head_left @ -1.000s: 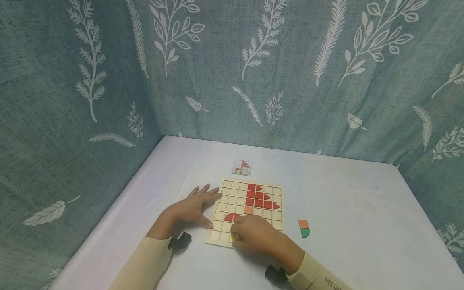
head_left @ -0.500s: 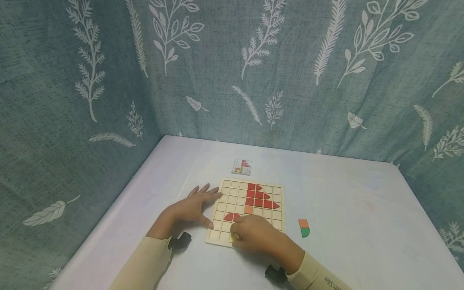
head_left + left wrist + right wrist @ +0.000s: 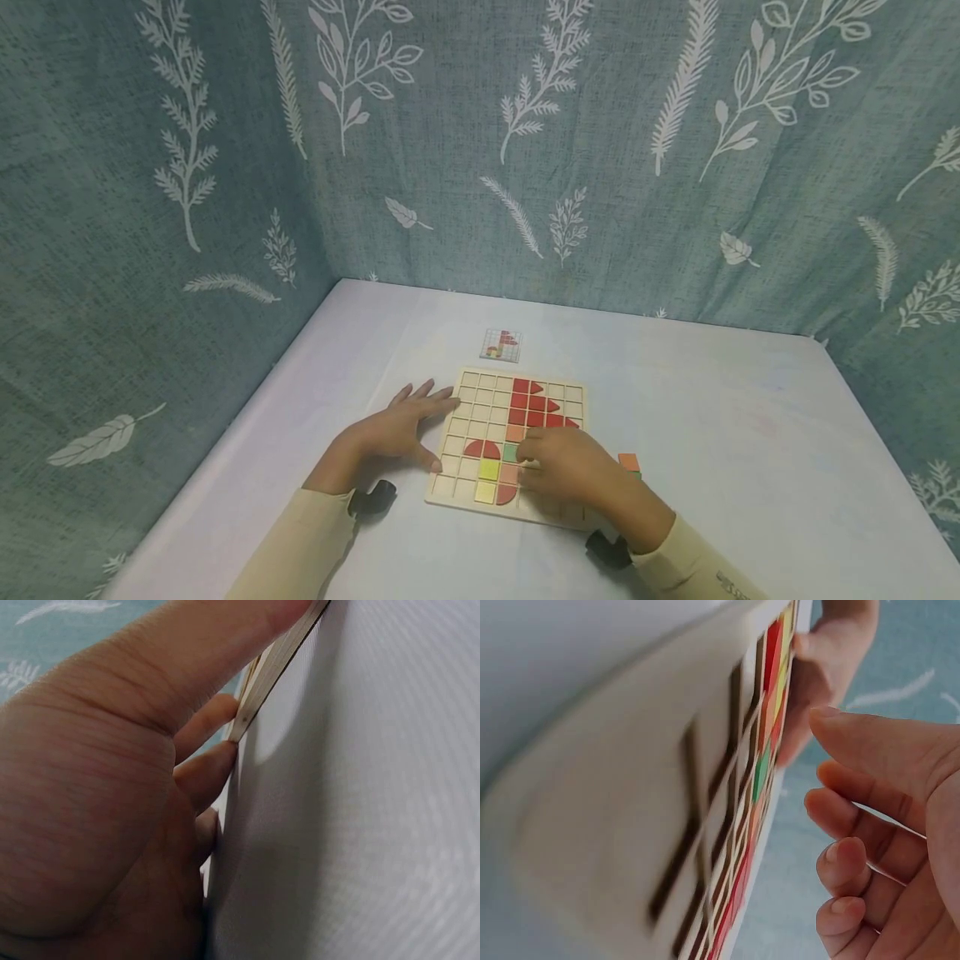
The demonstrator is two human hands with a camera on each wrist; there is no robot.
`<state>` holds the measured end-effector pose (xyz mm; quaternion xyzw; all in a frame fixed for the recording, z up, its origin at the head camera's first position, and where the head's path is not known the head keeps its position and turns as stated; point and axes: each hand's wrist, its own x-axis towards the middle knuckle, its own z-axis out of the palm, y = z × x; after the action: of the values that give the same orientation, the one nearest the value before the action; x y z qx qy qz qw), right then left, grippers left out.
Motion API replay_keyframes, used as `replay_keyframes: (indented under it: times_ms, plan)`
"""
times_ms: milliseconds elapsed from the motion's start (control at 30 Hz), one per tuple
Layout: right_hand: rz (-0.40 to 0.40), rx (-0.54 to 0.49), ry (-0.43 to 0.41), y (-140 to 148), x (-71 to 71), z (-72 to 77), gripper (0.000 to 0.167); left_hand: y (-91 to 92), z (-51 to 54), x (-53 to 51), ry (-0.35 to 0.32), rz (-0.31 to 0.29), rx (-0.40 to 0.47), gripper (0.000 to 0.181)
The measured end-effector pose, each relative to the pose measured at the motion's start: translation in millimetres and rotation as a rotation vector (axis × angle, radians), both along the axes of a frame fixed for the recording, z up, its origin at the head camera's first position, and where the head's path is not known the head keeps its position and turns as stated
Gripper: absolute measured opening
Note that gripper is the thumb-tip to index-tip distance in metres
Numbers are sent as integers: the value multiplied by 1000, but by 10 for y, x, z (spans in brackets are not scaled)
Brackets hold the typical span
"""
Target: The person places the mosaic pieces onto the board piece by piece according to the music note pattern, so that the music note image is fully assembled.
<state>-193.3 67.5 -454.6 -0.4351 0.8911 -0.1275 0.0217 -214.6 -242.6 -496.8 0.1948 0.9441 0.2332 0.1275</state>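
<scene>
A wooden grid board (image 3: 459, 412) lies on the table, with red pieces (image 3: 536, 404) in its upper right part. Lower down sit a red half-round (image 3: 481, 449), two yellow squares, the upper one (image 3: 489, 470) brighter, a green piece (image 3: 510, 452), orange squares (image 3: 515, 433) and a red quarter-round (image 3: 506, 495). My left hand (image 3: 393, 429) rests with spread fingers along the board's left edge; its thumb touches that edge in the left wrist view. My right hand (image 3: 577, 467) is over the board's right side. Its thumb and loosely bent fingers are apart, holding nothing, in the right wrist view.
A small pattern card (image 3: 500, 345) lies behind the board. To the right on the table is a loose orange square (image 3: 628, 461), with a green piece beside it mostly hidden by my right arm. Leaf-patterned cloth (image 3: 465, 150) hangs behind the white table (image 3: 712, 400).
My right hand has let go of the lower yellow square and moved right, uncovering yellow, green, orange and red pieces on the board. My left hand has stayed in place.
</scene>
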Motion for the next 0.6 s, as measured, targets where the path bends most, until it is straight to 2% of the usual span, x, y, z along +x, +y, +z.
replay_keyframes:
  times_ms: [133, 367, 600]
  plan:
    - [-43, 0, -2, 209, -32, 43, 11, 11, 7, 0, -2, 10, -2, 118]
    - [-109, -19, 7, 580, -50, 22, 12, 6, 0, 0, 1, 7, -2, 118]
    - [-229, -9, -11, 896, -52, 53, 9, -6, 5, -10, 3, -9, 2, 119]
